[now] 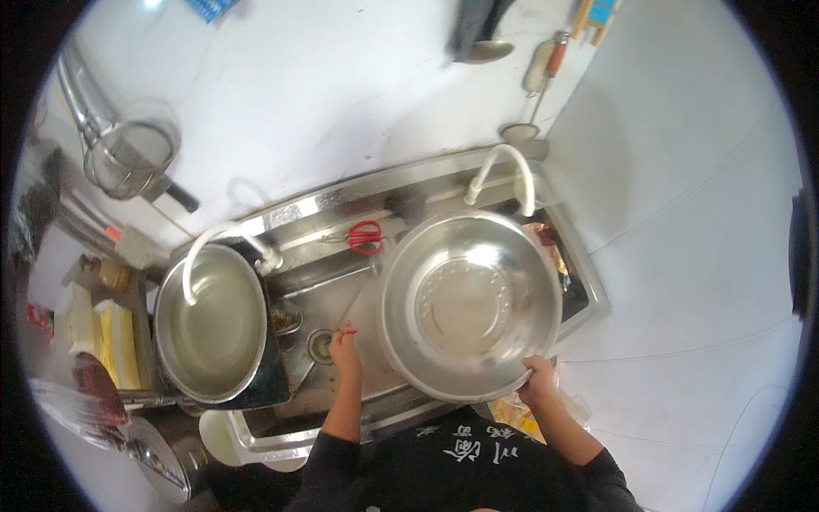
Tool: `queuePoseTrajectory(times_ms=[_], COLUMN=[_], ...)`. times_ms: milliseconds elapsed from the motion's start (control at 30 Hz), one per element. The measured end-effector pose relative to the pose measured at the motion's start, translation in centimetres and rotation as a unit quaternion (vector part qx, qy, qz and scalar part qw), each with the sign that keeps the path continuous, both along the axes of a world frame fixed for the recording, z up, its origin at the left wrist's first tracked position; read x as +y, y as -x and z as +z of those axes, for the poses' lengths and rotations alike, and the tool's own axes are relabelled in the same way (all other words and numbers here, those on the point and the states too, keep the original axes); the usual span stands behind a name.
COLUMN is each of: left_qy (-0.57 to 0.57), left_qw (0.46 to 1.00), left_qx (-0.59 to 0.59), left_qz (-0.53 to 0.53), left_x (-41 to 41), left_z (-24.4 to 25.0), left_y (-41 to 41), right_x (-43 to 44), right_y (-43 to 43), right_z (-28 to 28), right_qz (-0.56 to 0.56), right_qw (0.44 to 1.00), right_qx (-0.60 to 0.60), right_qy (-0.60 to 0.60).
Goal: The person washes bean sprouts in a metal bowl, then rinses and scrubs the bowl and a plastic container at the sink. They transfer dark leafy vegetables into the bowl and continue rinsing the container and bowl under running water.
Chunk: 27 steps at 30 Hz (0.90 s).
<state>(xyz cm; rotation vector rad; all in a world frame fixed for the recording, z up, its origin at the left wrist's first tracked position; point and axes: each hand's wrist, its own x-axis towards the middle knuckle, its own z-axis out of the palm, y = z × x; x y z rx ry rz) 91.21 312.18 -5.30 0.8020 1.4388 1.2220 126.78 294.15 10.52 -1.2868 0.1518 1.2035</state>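
Note:
A large, shallow stainless steel basin (416, 307) is tilted over the right part of the steel sink (377, 345). My right hand (539, 383) grips its near right rim, thumb over the edge. Some bright round glints show on the basin's floor. To its left, my left hand (345, 358) is over the sink near the drain (321, 346), apart from the basin. Its fingers are curled, and a thin line runs up from them; whether that is a held tool or a mark in the sink I cannot tell.
Further left, a second steel basin (221, 326) filled with liquid stands under a white curved faucet (199, 246). Another white faucet (505, 153) arches behind the large basin. Red-handled scissors (365, 237) lie on the back ledge. Strainers (131, 160) hang on the wall.

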Motion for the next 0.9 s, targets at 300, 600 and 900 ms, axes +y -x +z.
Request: queuePoseTrajectory(times_ms=[300,600,900], left_qy=[0.139,0.174,0.215], left_qw=[0.964,0.969,0.951], left_qx=[-0.146,-0.171,-0.194], left_qz=[-0.175,0.051,0.108], left_x=[-3.7,-8.6,-11.5], left_z=[15.7,16.4,18.2], left_y=[-0.8,0.2,-12.7], right_x=[2.1,15.6,22.4], right_y=[2.9,-10.1,-9.4], right_z=[-0.8,-11.2,-17.3], right_qz=[0.158,0.475,0.609], right_qw=[0.98,0.867,0.365], right_qx=[-0.107,-0.145,-0.704], right_qy=[-0.058,0.039,-0.01])
